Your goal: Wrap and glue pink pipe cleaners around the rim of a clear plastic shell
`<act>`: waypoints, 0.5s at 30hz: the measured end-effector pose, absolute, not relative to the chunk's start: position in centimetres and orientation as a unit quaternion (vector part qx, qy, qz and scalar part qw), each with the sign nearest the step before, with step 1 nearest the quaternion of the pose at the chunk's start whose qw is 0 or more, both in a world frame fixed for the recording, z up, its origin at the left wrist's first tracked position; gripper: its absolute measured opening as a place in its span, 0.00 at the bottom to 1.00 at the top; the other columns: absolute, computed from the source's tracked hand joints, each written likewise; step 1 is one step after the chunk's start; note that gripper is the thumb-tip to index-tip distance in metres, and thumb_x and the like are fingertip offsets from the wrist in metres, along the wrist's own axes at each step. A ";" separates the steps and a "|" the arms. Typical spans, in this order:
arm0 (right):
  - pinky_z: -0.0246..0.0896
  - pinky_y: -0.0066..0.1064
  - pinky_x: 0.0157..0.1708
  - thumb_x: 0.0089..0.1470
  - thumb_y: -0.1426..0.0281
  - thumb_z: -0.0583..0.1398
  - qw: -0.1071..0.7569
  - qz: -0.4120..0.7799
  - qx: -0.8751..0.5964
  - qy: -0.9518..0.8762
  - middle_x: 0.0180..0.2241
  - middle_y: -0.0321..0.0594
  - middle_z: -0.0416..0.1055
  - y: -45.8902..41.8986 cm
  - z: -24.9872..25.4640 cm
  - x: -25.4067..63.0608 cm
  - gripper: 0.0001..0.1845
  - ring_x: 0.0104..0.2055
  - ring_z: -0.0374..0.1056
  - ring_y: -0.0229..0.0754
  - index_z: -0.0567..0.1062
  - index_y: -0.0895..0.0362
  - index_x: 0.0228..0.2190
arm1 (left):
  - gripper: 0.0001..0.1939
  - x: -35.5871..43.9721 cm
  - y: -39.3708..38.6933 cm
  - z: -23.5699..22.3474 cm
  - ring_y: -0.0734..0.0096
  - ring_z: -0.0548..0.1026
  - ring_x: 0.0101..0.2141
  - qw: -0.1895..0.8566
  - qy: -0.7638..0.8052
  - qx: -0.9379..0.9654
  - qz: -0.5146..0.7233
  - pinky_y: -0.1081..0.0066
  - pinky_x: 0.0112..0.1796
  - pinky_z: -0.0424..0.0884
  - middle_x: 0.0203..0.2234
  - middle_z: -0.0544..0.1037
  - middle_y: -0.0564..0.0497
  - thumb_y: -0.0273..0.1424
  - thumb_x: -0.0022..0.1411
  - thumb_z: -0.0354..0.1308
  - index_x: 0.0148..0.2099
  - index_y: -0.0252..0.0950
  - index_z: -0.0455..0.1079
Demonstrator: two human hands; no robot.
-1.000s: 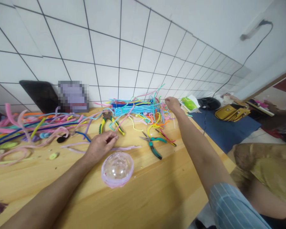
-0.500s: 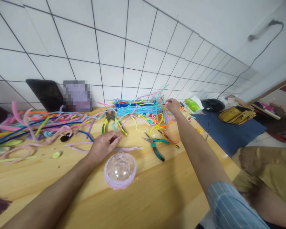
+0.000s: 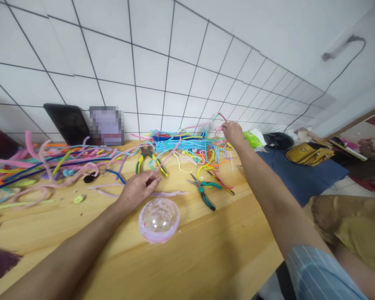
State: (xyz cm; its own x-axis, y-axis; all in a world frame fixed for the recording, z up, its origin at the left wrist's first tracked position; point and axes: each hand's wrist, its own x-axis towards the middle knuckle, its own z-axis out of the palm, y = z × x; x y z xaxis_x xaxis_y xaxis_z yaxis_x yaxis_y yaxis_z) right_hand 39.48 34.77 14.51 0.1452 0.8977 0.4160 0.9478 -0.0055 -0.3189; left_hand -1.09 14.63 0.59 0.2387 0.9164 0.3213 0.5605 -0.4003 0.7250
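My right hand (image 3: 233, 132) reaches to the back of the table, fingers pinched on a thin pink-red pipe cleaner (image 3: 222, 117) whose end sticks up toward the wall. Below it spreads a heap of pipe cleaners, with a light-blue bundle (image 3: 178, 144) in it. My left hand (image 3: 139, 189) rests on the wood with its fingers curled together; what they hold, if anything, is hidden. A lilac pipe cleaner (image 3: 168, 193) lies beside that hand. Just in front is a clear plastic dome (image 3: 159, 216) with a lilac rim.
Yellow-green pliers (image 3: 139, 163) and teal-handled long-nose pliers (image 3: 202, 192) lie on the table. More coloured pipe cleaners (image 3: 62, 162) cover the left side. A black phone-like slab (image 3: 66, 123) leans on the tiled wall. A yellow bag (image 3: 309, 154) sits on blue cloth at right.
My right hand has moved slightly right and up, and the pink-red pipe cleaner now stands out above its fingers. My left hand stays in place. The view has shifted a little.
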 end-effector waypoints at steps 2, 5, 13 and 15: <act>0.64 0.47 0.60 0.61 0.73 0.61 0.267 -0.044 -0.702 -0.659 0.49 0.56 0.83 34.3 15.0 38.9 0.11 0.57 0.74 0.60 0.85 0.56 0.38 | 0.14 -1.1 14.7 0.6 0.66 0.75 0.27 0.240 0.492 0.748 0.375 0.69 0.33 0.66 0.26 0.80 0.53 0.42 0.68 0.56 0.34 0.40 0.73; 0.64 0.44 0.59 0.61 0.71 0.61 0.291 -0.030 -0.685 -0.667 0.44 0.52 0.85 33.4 16.0 37.9 0.10 0.54 0.75 0.57 0.85 0.56 0.34 | 0.13 -1.1 14.7 0.5 0.67 0.75 0.27 0.247 0.491 0.743 0.383 0.69 0.33 0.66 0.25 0.79 0.53 0.41 0.67 0.57 0.33 0.40 0.73; 0.69 0.32 0.32 0.61 0.56 0.64 0.411 0.116 -0.585 -0.690 0.25 0.38 0.79 26.1 17.1 32.1 0.18 0.26 0.72 0.40 0.81 0.56 0.29 | 0.15 -1.0 14.6 0.9 0.69 0.72 0.26 0.283 0.478 0.704 0.442 0.70 0.32 0.65 0.23 0.76 0.54 0.42 0.67 0.58 0.33 0.38 0.73; 0.69 0.31 0.29 0.59 0.51 0.65 0.419 0.177 -0.548 -0.702 0.24 0.38 0.78 23.2 16.2 29.7 0.21 0.25 0.71 0.39 0.81 0.55 0.28 | 0.17 -1.1 14.4 2.0 0.70 0.72 0.27 0.296 0.476 0.687 0.463 0.70 0.32 0.67 0.24 0.76 0.54 0.44 0.70 0.57 0.34 0.38 0.72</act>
State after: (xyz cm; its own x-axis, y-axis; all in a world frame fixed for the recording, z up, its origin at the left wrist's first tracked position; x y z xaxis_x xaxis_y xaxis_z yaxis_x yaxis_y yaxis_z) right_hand 29.73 23.20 16.22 -0.0482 0.9172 0.3955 0.6210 0.3376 -0.7074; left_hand -1.13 14.36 1.98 0.1184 0.9276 0.3544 0.3804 -0.3720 0.8467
